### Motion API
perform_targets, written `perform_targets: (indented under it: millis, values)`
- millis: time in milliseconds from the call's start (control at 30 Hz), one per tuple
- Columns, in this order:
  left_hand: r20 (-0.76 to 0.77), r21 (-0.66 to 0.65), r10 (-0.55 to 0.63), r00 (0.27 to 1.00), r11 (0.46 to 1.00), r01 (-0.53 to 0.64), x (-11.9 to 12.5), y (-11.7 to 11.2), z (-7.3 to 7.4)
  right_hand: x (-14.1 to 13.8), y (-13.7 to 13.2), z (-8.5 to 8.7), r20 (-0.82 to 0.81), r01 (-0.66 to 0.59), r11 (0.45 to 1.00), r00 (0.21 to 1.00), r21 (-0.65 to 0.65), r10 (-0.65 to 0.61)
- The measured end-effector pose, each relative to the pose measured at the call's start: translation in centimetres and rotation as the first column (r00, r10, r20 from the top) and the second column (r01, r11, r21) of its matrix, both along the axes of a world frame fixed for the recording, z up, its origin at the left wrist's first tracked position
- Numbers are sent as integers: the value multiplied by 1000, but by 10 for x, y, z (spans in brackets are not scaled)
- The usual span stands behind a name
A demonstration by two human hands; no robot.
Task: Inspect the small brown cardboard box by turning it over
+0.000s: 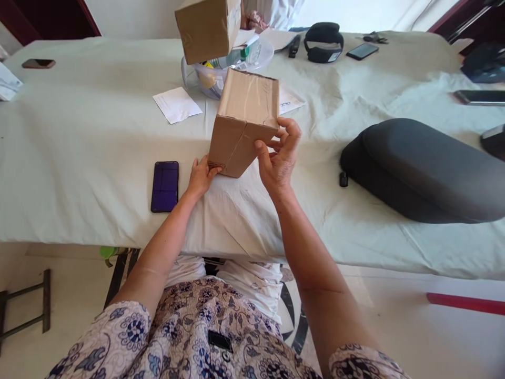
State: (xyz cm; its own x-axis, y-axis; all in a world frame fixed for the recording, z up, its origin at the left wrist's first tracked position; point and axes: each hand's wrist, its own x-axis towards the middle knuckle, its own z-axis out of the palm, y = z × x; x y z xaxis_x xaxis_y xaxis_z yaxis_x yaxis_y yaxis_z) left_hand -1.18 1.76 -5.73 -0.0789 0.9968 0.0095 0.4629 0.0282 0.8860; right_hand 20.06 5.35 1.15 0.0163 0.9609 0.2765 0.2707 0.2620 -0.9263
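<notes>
A brown cardboard box (246, 100) is tilted on the cloth-covered table in front of me, its top and near side facing up. My left hand (201, 176) grips the lower left corner of the box, with the thumb on the near side. My right hand (279, 152) holds its right edge between the thumb and bent fingers. A phone with a dark purple screen (164, 187) lies to the left of my left hand. The underside of the box is hidden.
A second cardboard box (209, 31) rests over a clear plastic basin (213, 87) holding a bottle. White papers (177, 104) lie beside it. To the right are a large dark grey case (426, 168), a black headset-like strap (324, 42) and another phone (362, 51).
</notes>
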Motion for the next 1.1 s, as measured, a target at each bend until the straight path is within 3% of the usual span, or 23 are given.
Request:
perform_targets:
  millis: [167,433,633,900,1033,1100]
  values:
    - [-72,-139,-39,997,990,28,1,-4,15,4,8,-1,66,-45,994,997,95,39]
    - [-256,-249,-47,965,968,-19,15,-9,34,-10,5,-9,130,31,968,989,250,-65]
    - [-249,-238,-82,965,971,21,8,-8,31,-10,3,-4,109,43,969,991,245,-72]
    - [-290,-198,1,957,978,-61,13,-5,20,-21,2,-9,139,17,970,989,243,-52]
    - [-267,-160,-31,963,987,-13,10,-6,20,-2,3,-22,171,-21,984,985,175,-9]
    - [-246,-151,-52,968,988,15,7,-6,22,20,4,-32,250,48,993,966,106,-73]
